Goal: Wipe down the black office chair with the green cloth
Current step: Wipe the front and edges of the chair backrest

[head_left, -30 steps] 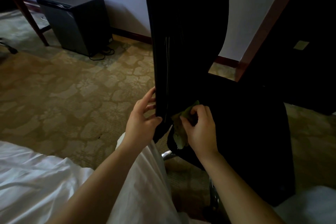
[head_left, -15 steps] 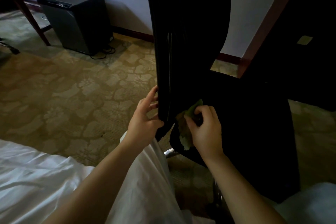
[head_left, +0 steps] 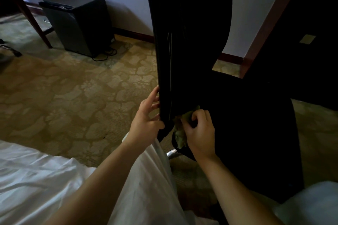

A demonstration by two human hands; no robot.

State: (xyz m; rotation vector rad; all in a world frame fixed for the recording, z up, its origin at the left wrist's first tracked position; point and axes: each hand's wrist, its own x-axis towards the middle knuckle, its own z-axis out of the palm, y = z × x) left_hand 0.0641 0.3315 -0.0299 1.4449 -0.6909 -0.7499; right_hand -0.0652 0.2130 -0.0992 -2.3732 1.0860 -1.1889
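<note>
Gripping the lower left edge of the chair [head_left: 192,42] back, the left hand [head_left: 146,120] has its thumb on the near face and its fingers curled round behind. Just right of that edge, the right hand [head_left: 198,131] is closed on the bunched cloth [head_left: 180,133], pressing it where the back meets the seat. Left of the chair, on the carpet [head_left: 73,97], a dark box [head_left: 78,23] stands by the wall.

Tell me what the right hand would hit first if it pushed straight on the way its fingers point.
The right hand points up and left with the green cloth bunched under it. It would likely press the cloth into the lower backrest of the black office chair, near where it meets the seat. Depth is hard to judge here.
</note>
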